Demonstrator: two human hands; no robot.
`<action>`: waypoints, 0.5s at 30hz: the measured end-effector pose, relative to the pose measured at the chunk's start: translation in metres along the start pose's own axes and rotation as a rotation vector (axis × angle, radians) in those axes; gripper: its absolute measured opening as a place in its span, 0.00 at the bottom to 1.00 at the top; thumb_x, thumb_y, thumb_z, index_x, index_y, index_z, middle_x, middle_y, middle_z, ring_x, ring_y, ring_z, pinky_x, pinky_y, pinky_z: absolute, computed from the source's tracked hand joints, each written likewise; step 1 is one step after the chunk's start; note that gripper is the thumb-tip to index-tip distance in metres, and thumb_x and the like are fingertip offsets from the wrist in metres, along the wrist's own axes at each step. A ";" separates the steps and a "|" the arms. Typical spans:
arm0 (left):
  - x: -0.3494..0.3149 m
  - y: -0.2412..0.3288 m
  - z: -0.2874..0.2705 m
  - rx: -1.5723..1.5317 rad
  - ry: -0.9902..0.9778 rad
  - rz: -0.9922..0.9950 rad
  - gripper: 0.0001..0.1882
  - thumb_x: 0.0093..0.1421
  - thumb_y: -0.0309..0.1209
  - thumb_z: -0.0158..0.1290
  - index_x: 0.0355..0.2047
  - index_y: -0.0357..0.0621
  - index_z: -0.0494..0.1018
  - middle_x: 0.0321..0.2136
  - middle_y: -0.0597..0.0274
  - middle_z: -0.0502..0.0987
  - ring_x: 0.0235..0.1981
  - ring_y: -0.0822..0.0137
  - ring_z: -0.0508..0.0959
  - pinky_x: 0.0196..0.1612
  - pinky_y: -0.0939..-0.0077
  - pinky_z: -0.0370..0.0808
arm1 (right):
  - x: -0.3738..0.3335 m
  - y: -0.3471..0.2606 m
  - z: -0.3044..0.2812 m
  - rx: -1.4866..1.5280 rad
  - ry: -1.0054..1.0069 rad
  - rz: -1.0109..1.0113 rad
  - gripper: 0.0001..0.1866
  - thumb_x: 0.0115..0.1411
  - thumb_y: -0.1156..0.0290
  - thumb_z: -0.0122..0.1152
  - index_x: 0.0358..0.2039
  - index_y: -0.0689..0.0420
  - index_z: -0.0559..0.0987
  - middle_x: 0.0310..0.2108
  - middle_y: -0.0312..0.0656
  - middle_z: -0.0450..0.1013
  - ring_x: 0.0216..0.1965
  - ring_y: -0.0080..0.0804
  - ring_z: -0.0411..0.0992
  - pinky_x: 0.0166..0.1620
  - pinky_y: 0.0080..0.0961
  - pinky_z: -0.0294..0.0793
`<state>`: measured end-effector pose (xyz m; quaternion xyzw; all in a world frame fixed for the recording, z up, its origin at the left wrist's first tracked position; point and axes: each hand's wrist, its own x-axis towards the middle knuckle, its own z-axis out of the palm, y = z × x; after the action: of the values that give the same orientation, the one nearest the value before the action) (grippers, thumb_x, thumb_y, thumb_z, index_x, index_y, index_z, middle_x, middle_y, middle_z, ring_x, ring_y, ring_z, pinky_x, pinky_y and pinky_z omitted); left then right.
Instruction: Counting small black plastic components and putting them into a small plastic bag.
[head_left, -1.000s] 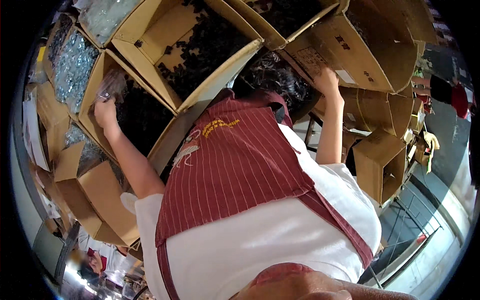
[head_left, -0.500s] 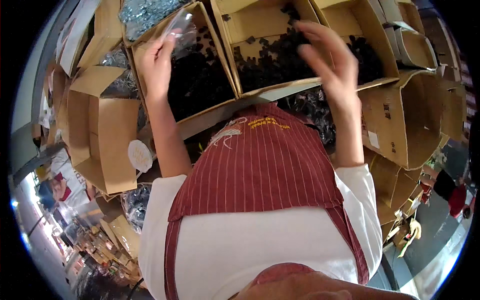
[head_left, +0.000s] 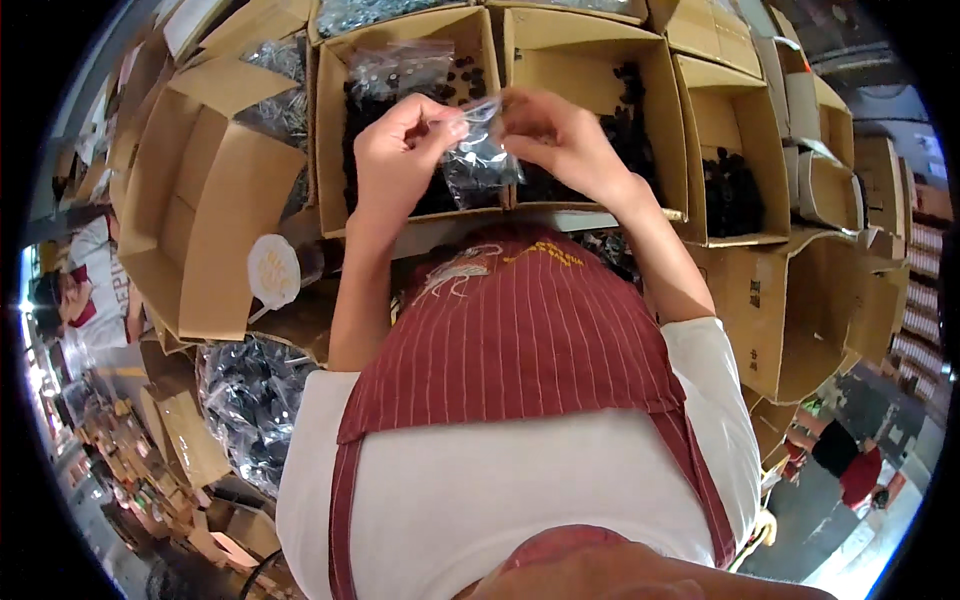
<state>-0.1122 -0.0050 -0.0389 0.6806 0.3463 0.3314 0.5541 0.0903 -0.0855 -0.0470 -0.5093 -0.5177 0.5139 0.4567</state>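
- Left hand (head_left: 398,150), head view: fingertips pinched on clear plastic bag (head_left: 475,172); right hand (head_left: 565,140) at its right edge, can't tell if clamped
- Bag sits above adjoining cardboard cartons (head_left: 590,45); slick film could slip, dropping it onto small black parts (head_left: 632,135)
- Room: grey floor, person (head_left: 862,475) far right

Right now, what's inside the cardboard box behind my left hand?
The box holds small black parts, with clear plastic on top toward the far side. Your left hand and the clear bag it grips cover some; lower layers are hidden.
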 end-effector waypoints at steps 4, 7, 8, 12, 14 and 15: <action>-0.010 -0.011 0.004 0.185 0.166 0.069 0.12 0.53 0.25 0.66 0.25 0.41 0.71 0.25 0.73 0.75 0.27 0.84 0.69 0.30 0.86 0.67 | 0.002 -0.029 0.007 -0.496 0.143 -0.594 0.21 0.48 0.86 0.55 0.45 0.59 0.76 0.43 0.46 0.74 0.48 0.46 0.72 0.50 0.35 0.71; -0.018 -0.004 0.006 0.221 0.149 0.049 0.14 0.51 0.26 0.67 0.27 0.41 0.69 0.24 0.71 0.75 0.26 0.82 0.71 0.30 0.84 0.69 | 0.005 -0.030 0.018 -0.603 -0.045 -0.580 0.25 0.44 0.89 0.49 0.44 0.59 0.76 0.46 0.47 0.73 0.50 0.49 0.70 0.58 0.39 0.65; -0.021 0.000 0.005 0.265 0.137 0.049 0.14 0.51 0.26 0.67 0.28 0.41 0.70 0.24 0.70 0.75 0.25 0.81 0.71 0.30 0.84 0.70 | 0.008 -0.024 0.018 -0.603 -0.052 -0.586 0.25 0.44 0.89 0.49 0.44 0.59 0.76 0.46 0.47 0.73 0.50 0.49 0.70 0.58 0.39 0.65; -0.026 -0.014 -0.003 0.723 0.319 0.440 0.23 0.45 0.27 0.67 0.42 0.43 0.72 0.37 0.56 0.77 0.41 0.59 0.77 0.45 0.66 0.74 | 0.020 -0.012 0.023 -0.663 -0.314 -0.468 0.27 0.43 0.82 0.55 0.48 0.56 0.76 0.50 0.45 0.72 0.57 0.46 0.68 0.66 0.55 0.51; -0.032 -0.021 -0.008 0.820 0.355 0.384 0.29 0.45 0.28 0.67 0.48 0.45 0.70 0.42 0.52 0.75 0.48 0.51 0.73 0.49 0.60 0.71 | 0.026 -0.016 0.035 -0.954 -0.348 -0.631 0.26 0.43 0.80 0.57 0.47 0.52 0.77 0.51 0.44 0.72 0.60 0.43 0.66 0.67 0.60 0.43; -0.033 -0.040 -0.015 0.744 0.289 0.300 0.25 0.46 0.28 0.65 0.45 0.44 0.70 0.40 0.53 0.75 0.46 0.51 0.73 0.48 0.60 0.70 | 0.035 -0.018 0.041 -0.949 -0.351 -0.740 0.23 0.44 0.80 0.57 0.44 0.52 0.78 0.49 0.44 0.74 0.55 0.43 0.70 0.63 0.52 0.58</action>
<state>-0.1468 -0.0194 -0.0781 0.8236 0.4135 0.3527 0.1622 0.0465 -0.0528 -0.0327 -0.3516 -0.8988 0.1118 0.2366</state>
